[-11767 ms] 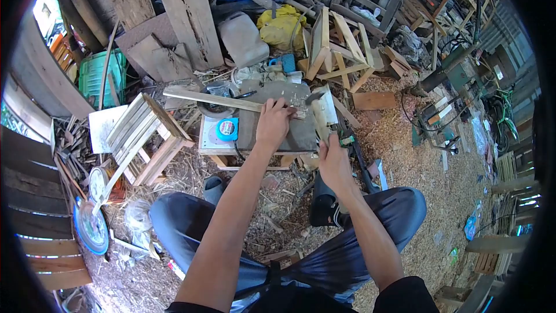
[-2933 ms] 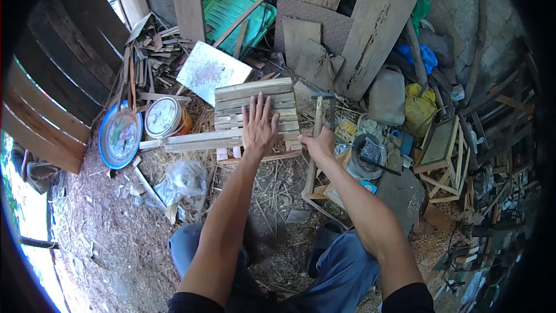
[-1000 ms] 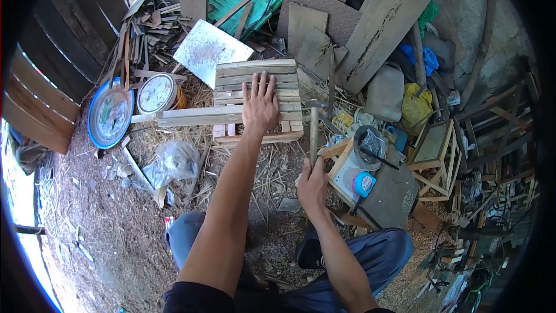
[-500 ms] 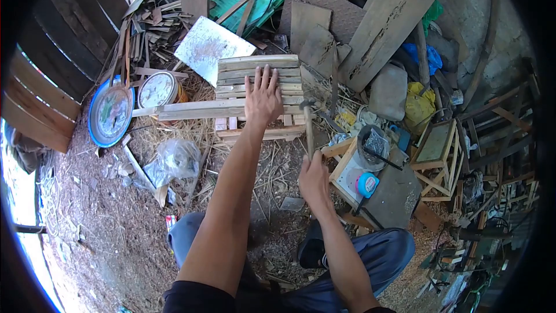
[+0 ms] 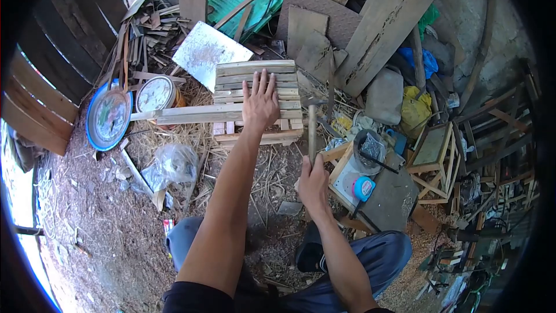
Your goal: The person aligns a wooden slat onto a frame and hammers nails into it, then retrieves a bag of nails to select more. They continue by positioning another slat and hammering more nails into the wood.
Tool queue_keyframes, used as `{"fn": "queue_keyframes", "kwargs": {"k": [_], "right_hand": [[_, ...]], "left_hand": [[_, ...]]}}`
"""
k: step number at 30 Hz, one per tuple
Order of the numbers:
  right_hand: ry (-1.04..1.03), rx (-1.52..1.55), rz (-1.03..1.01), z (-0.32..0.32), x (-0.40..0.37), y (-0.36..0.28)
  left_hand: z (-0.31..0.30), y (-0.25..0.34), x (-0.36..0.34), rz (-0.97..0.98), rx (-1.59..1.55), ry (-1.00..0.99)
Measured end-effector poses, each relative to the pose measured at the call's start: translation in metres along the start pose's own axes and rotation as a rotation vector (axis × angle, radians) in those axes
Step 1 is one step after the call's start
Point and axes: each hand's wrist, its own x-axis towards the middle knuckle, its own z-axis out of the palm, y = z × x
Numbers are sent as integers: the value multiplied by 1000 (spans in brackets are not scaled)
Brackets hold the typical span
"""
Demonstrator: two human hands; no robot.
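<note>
My left hand (image 5: pixel 260 105) lies flat with fingers spread on a small slatted wooden piece (image 5: pixel 231 79), like a crate or stool top. A long thin wooden strip (image 5: pixel 194 116) runs across the slats under this hand and sticks out to the left. My right hand (image 5: pixel 314 183) is closed round the wooden handle of a hammer (image 5: pixel 313 133). The hammer points away from me, just right of the slatted piece and apart from it. Its head is blurred and hard to make out.
To the right, a low wooden stand (image 5: pixel 343 181) bears a dark bucket (image 5: pixel 369 152) and a blue-and-pink container (image 5: pixel 363 188). On the left are a blue-rimmed basin (image 5: pixel 109 117) and a paint bucket (image 5: pixel 155 94). Behind lean a white board (image 5: pixel 211 55) and planks (image 5: pixel 394 23).
The hammer has moved away from the right edge of the slatted piece, and its head has swung rightward. My left hand stays on the slats. The whole view has shifted slightly.
</note>
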Motion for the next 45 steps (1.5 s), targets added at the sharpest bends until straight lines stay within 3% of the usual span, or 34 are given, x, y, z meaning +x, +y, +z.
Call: {"fn": "queue_keyframes", "kwargs": {"k": [2, 5, 7, 11, 14, 16, 20, 23, 25, 26, 28, 30, 33, 35, 38, 45], "right_hand": [[-8, 74, 45, 1, -3, -3], [132, 116, -63, 18, -1, 15], [20, -163, -65, 21, 5, 19], [-100, 16, 34, 3, 3, 0], [77, 83, -45, 11, -4, 6], [-61, -28, 39, 17, 2, 15], [-96, -73, 61, 2, 7, 5], [-110, 57, 40, -8, 4, -7], [183, 75, -138, 9, 0, 6], [185, 77, -138, 17, 0, 16], [-129, -198, -11, 28, 4, 35], [-104, -244, -61, 23, 8, 28], [-153, -71, 69, -1, 7, -6], [23, 72, 21, -1, 5, -6], [-12, -181, 25, 29, 8, 37], [-40, 28, 94, 4, 8, 5]], "left_hand": [[0, 0, 0, -2, 18, -4], [0, -1, -1, 11, 36, 7], [-1, 1, -2, 8, 21, -1], [1, 0, 1, 7, 36, 4], [2, -3, -1, 13, 38, -5], [-1, 0, -1, 12, 31, 12], [1, 0, 1, 12, 19, 14], [2, 1, 2, 2, 13, 19], [2, 0, 1, 0, 8, 20], [0, -1, 0, 2, 9, 22], [0, 0, 0, 16, 12, 29], [0, 2, 2, 15, 5, 32], [3, 2, 1, 3, 11, 34], [4, 0, -2, -1, 30, 50], [3, 3, 1, 12, 16, 73], [6, 7, 4, 2, 29, 11]]}}
